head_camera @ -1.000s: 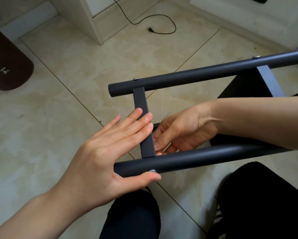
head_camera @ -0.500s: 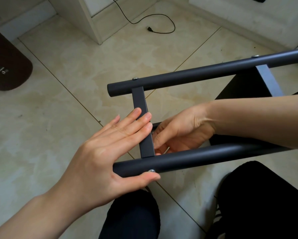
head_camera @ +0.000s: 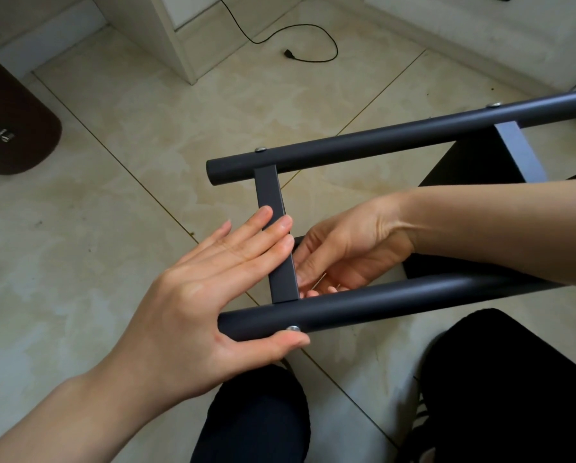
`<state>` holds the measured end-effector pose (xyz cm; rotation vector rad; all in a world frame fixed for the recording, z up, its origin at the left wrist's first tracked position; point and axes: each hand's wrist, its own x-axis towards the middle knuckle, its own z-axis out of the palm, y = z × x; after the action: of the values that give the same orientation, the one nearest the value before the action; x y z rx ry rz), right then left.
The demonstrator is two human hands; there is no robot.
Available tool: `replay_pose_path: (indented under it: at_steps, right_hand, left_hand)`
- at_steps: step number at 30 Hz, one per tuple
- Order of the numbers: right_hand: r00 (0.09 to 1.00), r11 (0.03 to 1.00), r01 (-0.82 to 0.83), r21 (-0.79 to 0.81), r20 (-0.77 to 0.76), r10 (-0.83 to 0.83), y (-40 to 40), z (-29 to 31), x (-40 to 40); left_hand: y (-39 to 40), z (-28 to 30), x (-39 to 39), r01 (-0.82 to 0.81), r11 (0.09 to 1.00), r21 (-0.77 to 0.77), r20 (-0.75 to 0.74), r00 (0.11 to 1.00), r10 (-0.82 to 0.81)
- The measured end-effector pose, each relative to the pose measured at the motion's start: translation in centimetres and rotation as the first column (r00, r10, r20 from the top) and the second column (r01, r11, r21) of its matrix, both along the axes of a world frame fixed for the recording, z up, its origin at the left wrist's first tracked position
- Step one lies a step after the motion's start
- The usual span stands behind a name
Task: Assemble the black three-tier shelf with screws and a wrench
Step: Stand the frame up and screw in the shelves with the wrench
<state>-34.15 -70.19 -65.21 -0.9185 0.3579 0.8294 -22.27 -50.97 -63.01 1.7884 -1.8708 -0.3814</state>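
The black shelf frame lies on its side over my lap. Its far round tube [head_camera: 380, 142] and near round tube [head_camera: 396, 302] are joined by a flat crossbar [head_camera: 269, 188]. A silver screw head [head_camera: 293, 328] shows on the near tube and another [head_camera: 260, 149] on the far tube. My left hand [head_camera: 206, 285] grips the frame, fingers flat on the crossbar and thumb under the near tube beside the screw. My right hand [head_camera: 346, 248] reaches between the tubes behind the crossbar, fingers curled on a thin silvery tool [head_camera: 322, 279], seemingly the wrench, mostly hidden.
A black shelf panel [head_camera: 463, 162] and a second crossbar [head_camera: 520, 152] sit further right along the frame. On the tiled floor are a brown mat [head_camera: 12, 128] at left and a black cable [head_camera: 296, 45] by a white cabinet [head_camera: 166, 28]. My knees [head_camera: 256, 422] are below the frame.
Both hands stay where they were on the frame. The fingers of my right hand have shifted slightly behind the crossbar.
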Motion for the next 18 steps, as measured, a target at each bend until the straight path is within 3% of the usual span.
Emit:
replay_pose_path:
  at_steps: [10,18]
  right_hand:
    - [0.996,0.994,-0.012,-0.108,-0.086,0.003,0.64,-0.54,0.06]
    - [0.997,0.997,0.063,-0.048,-0.048,-0.065,0.37,-0.33,-0.13]
  left_hand:
    - [0.00,-0.06,-0.05,0.002,1.000,-0.009,0.005,1.000,-0.002]
    - [-0.02,-0.11,-0.06,-0.003,1.000,-0.010,0.006,1.000,0.003]
